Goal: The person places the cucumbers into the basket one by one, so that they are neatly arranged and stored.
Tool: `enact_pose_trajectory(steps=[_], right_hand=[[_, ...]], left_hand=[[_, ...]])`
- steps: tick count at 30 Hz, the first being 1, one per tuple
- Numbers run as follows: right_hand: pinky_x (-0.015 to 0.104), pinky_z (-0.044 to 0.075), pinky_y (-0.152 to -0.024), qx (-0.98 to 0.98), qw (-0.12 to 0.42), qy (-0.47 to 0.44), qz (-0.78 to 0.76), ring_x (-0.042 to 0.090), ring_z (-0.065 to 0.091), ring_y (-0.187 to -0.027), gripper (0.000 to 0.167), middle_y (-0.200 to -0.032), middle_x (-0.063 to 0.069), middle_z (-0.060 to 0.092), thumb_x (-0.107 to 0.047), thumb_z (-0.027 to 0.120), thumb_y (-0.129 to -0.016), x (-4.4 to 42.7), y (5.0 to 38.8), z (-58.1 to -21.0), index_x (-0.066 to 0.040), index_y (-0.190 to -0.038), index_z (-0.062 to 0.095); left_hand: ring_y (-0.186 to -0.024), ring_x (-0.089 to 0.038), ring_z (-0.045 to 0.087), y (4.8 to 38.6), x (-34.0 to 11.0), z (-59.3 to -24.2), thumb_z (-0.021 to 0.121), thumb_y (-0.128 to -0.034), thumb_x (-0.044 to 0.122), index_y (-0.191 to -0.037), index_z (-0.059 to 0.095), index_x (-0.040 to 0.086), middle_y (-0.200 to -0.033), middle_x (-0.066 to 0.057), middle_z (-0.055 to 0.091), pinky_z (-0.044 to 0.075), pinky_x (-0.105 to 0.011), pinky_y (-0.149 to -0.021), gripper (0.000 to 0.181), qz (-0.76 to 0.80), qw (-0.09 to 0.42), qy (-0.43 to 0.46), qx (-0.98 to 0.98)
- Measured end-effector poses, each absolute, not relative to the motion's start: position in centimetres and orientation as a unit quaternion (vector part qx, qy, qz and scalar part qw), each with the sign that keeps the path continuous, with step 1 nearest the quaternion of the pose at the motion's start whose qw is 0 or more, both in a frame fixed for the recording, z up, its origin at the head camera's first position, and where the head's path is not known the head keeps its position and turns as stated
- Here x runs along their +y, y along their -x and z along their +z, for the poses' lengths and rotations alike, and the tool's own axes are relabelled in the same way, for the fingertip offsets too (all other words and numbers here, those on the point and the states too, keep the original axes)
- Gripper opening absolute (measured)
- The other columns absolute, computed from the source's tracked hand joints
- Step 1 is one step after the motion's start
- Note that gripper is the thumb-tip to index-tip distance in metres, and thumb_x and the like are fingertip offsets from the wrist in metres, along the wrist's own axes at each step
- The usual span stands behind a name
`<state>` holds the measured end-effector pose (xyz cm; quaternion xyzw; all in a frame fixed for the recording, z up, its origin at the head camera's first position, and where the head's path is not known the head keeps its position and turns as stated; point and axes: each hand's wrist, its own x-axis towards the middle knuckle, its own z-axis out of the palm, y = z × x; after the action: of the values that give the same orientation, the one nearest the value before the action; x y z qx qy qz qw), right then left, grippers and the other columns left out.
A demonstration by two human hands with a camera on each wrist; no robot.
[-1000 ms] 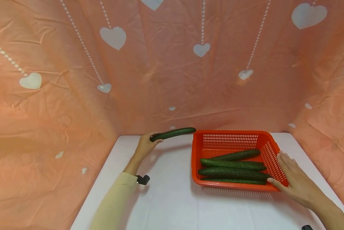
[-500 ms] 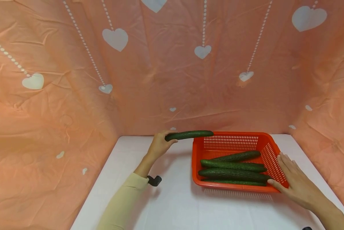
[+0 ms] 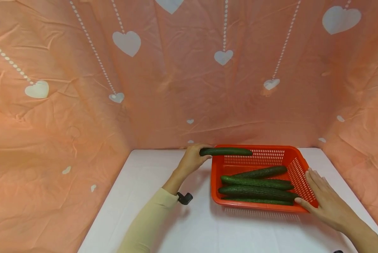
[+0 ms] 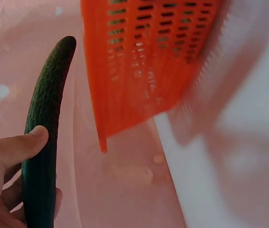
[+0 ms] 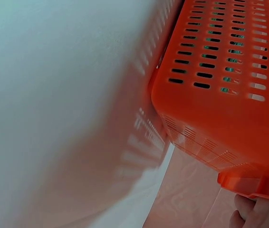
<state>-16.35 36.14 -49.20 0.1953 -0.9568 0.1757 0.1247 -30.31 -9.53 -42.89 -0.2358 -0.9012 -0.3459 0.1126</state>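
In the head view my left hand (image 3: 192, 160) grips a dark green cucumber (image 3: 226, 151) by its left end. That cucumber is level, its free end over the back left of a red plastic basket (image 3: 218, 201). The left wrist view shows the thumb (image 4: 40, 133) pressed along the cucumber (image 4: 49, 90), fingers behind it. Inside the basket lie several more cucumbers (image 3: 256, 192), mostly side by side, with one slanted at the back (image 3: 265, 172). My right hand (image 3: 329, 203) rests on the basket's right rim, fingers extended and thumb at the front right corner.
The basket stands on a white table (image 3: 189, 225). An orange-pink sheet with pale hearts (image 3: 176, 88) hangs behind and at both sides. A black wrist-camera piece (image 3: 185, 198) juts from the left wrist.
My left hand has carried the cucumber rightward, from beside the basket to over its back left part. The right hand and the basket have stayed in place.
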Motion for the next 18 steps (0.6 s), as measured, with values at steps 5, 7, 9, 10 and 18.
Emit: enact_pose_trajectory(steps=[5, 7, 9, 10, 18], right_hand=[[0.016, -0.015, -0.124, -0.955, 0.132, -0.197, 0.176, 0.02, -0.009, -0.166, 0.1, -0.175, 0.031, 0.013, -0.04, 0.074, -0.101, 36.1, 16.4, -49.0, 0.01, -0.166, 0.017], [0.016, -0.015, -0.124, -0.955, 0.134, -0.198, 0.176, 0.021, -0.008, -0.166, 0.1, -0.174, 0.032, 0.014, -0.04, 0.074, -0.1, 36.1, 16.5, -49.0, 0.011, -0.166, 0.018], [0.016, -0.015, -0.124, -0.955, 0.132, -0.198, 0.175, 0.021, -0.008, -0.166, 0.101, -0.174, 0.031, 0.014, -0.04, 0.075, -0.1, 36.1, 16.4, -49.0, 0.011, -0.166, 0.018], [0.016, -0.015, -0.123, -0.956, 0.131, -0.198, 0.175, 0.021, -0.008, -0.166, 0.101, -0.174, 0.031, 0.014, -0.04, 0.075, -0.1, 36.0, 16.4, -49.0, 0.01, -0.166, 0.017], [0.015, -0.016, -0.123, -0.957, 0.127, -0.194, 0.177, 0.019, -0.01, -0.166, 0.103, -0.175, 0.03, 0.012, -0.041, 0.075, -0.099, 36.1, 16.3, -49.1, 0.008, -0.167, 0.015]], left_hand=[[-0.126, -0.034, 0.067, 30.3, -7.5, -42.3, 0.085, -0.0953, 0.016, -0.128, 0.078, 0.011, -0.136, -0.013, 0.072, 0.054, -0.049, -0.108, 0.034, -0.336, 0.083, 0.228, -0.91], [-0.13, -0.035, 0.064, 30.3, -6.7, -42.3, 0.084, -0.0958, 0.017, -0.129, 0.078, 0.012, -0.137, -0.012, 0.072, 0.05, -0.05, -0.113, 0.034, -0.33, 0.074, 0.228, -0.913], [-0.132, -0.035, 0.062, 30.3, -5.9, -42.4, 0.084, -0.0961, 0.019, -0.129, 0.078, 0.013, -0.136, -0.01, 0.072, 0.047, -0.05, -0.116, 0.033, -0.32, 0.067, 0.229, -0.917], [-0.132, -0.034, 0.062, 30.3, -5.5, -42.5, 0.084, -0.0961, 0.019, -0.129, 0.078, 0.014, -0.136, -0.009, 0.072, 0.048, -0.048, -0.116, 0.033, -0.314, 0.064, 0.232, -0.918], [-0.118, -0.024, 0.069, 30.1, -2.6, -43.3, 0.084, -0.0965, 0.021, -0.129, 0.079, 0.015, -0.125, -0.005, 0.076, 0.057, -0.036, -0.103, 0.034, -0.281, 0.035, 0.241, -0.928]])
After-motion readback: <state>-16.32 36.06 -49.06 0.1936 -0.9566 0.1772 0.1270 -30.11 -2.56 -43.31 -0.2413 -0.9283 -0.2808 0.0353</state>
